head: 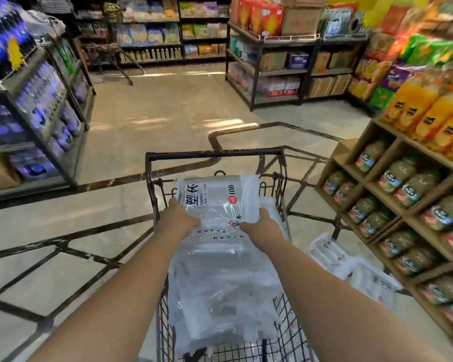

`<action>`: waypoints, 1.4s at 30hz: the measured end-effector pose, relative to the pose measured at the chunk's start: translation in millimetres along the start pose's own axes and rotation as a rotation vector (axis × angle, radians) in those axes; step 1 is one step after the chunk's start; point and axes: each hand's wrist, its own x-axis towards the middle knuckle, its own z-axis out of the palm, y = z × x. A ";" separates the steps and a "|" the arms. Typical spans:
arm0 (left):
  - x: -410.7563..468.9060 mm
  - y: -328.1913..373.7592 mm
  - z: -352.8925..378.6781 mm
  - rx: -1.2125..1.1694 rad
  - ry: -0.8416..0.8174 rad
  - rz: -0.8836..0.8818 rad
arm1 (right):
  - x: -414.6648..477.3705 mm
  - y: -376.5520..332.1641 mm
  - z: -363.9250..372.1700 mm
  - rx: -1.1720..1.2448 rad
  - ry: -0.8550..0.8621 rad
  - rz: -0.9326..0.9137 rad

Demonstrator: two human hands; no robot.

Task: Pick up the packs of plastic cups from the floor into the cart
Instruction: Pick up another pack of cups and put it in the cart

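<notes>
The clear pack of plastic cups [215,202] you hold over the cart carries large black characters "塑杯", with "SUBEI" beside them, and a red dot followed by "100". Smaller vertical lines of characters lower on it stay unreadable.

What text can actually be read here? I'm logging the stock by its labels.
"塑杯" in large black characters on the pack of plastic cups in both hands.
"100" beside a red dot on the same pack.
Small print and brush-style lines on that pack: too small to read.
Packs on the floor, jar labels, shelf goods: blurred, unreadable.
</notes>
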 end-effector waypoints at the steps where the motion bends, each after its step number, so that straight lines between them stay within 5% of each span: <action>1: 1.2 -0.8 -1.0 0.008 -0.004 -0.001 | 0.6 0.6 0.5 -0.001 0.005 0.009; 10: -7.0 -8.1 3.7 0.143 0.108 0.113 | -11.9 -1.0 7.4 -0.042 0.051 0.051; 15: -29.5 3.2 14.4 0.521 0.260 0.410 | -36.9 1.2 4.8 -0.253 0.096 0.037; 20: -49.3 23.3 42.8 0.551 0.212 0.550 | -65.3 43.6 -30.8 -0.310 0.148 -0.028; 29: -136.6 96.0 153.0 0.458 0.024 0.820 | -159.0 225.9 -168.4 -0.426 0.306 0.332; 34: -217.0 120.9 246.7 0.451 -0.154 0.821 | -205.1 331.0 -217.3 -0.383 0.283 0.578; 42: -318.3 159.6 398.5 0.538 -0.330 0.713 | -234.9 466.6 -284.8 -0.424 0.278 0.498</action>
